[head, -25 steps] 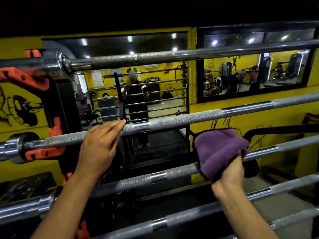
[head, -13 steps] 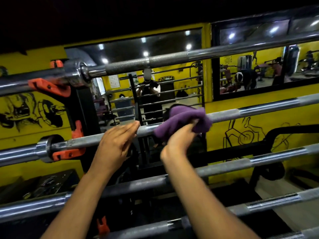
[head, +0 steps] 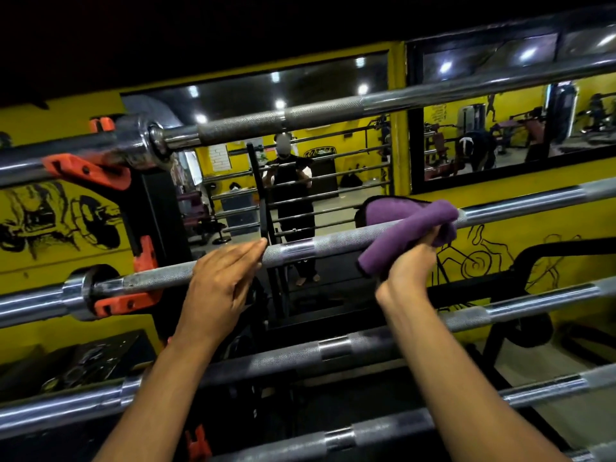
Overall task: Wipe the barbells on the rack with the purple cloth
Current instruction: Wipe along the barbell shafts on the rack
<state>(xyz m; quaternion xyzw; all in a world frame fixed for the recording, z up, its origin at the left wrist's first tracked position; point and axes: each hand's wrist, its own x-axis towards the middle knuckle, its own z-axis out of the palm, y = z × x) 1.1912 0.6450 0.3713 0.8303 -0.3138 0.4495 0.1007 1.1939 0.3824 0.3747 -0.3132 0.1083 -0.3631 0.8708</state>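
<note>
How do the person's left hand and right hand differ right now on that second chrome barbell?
The left hand lies bare with straight fingers on the second chrome barbell; the right hand grips the purple cloth wrapped over it. The left hand sits nearer the orange rack hook; the right hand is farther along. Both touch the same bar.

No readable text anywhere

We can make out no word, brand or number. In the mirror we see a dark oval logo on the yellow wall, its lettering too blurred to read, and a white poster with lines of print too small to tell. In the window a yellow wall carries dark writing, also illegible. We find no markings on the bars.
</note>
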